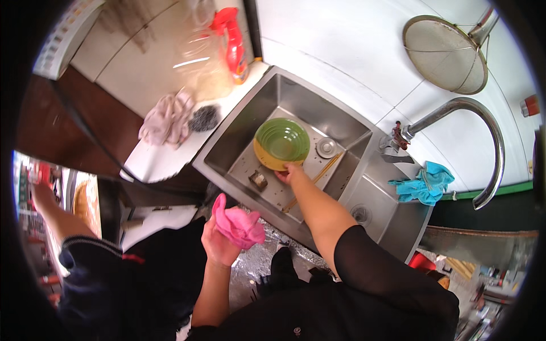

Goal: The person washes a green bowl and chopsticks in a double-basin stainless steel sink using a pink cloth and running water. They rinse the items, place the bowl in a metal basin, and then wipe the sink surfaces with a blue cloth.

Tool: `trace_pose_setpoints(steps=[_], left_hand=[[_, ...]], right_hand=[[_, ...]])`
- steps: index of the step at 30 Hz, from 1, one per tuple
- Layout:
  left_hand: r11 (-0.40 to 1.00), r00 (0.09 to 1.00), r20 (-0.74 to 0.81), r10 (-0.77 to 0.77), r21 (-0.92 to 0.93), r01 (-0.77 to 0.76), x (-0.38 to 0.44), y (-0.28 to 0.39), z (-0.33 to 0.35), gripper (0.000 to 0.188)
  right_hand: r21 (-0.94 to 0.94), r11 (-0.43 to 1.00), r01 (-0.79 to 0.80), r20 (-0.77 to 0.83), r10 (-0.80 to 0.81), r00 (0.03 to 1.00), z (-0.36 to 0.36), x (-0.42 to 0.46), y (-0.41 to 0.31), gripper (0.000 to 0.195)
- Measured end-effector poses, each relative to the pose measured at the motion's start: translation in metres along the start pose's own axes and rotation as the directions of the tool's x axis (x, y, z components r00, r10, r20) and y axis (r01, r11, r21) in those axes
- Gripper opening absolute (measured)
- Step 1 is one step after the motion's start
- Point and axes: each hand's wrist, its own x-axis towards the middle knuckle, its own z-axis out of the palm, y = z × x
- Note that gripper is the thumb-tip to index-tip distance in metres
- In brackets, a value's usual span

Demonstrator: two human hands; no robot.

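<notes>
My left hand (218,245) holds a crumpled pink cloth (241,223) in front of the sink's near edge. Down in the left basin of the stainless steel sink (294,90), my right hand (288,171) grips the near rim of a green and yellow bowl (283,140). Rings show inside the bowl; whether it is one bowl or a nested stack, I cannot tell. A pair of chopsticks (327,167) lies on the basin floor, partly hidden by my right forearm. Beside them is a drain strainer (327,147). A small metal piece (257,180) and dark food bits lie left of my hand.
A curved faucet (477,106) rises over the right basin (375,192); blue rubber gloves (426,184) hang near it. A mesh skimmer (445,54) hangs on the wall. Left stand a red spray bottle (235,51), a beige rag (166,119) and a steel scourer (204,118). Another person (98,281) is close at left.
</notes>
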Motion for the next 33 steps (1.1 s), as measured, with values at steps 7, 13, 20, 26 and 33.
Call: trace_pose_setpoints(steps=[7, 13, 20, 26, 33], left_hand=[[0.99, 0.984, 0.168, 0.056, 0.115, -0.076, 0.04, 0.013, 0.029, 0.056], [0.981, 0.973, 0.163, 0.162, 0.082, -0.177, 0.034, 0.038, 0.082, 0.062], [0.957, 0.898, 0.411, 0.154, 0.164, -0.239, 0.019, 0.041, 0.146, 0.044], [0.969, 0.875, 0.458, -0.159, 0.24, 0.051, 0.03, -0.049, 0.169, 0.047], [0.829, 0.832, 0.384, -0.4, 0.538, 0.15, 0.086, -0.184, 0.197, 0.046]], right_hand=[[0.038, 0.999, 0.011, 0.053, -0.013, 0.999, 0.015, -0.038, -0.048, 0.015], [-0.144, 0.975, 0.166, 0.225, -0.131, 0.965, -0.035, -0.145, -0.07, 0.009], [-0.015, 0.946, 0.324, 0.498, -0.273, 0.823, -0.151, -0.278, -0.077, 0.012], [-0.001, 0.993, 0.119, 0.548, -0.099, 0.831, -0.277, -0.319, -0.072, 0.016], [-0.046, 0.861, 0.507, 0.466, -0.43, 0.773, -0.388, -0.298, -0.079, 0.027]])
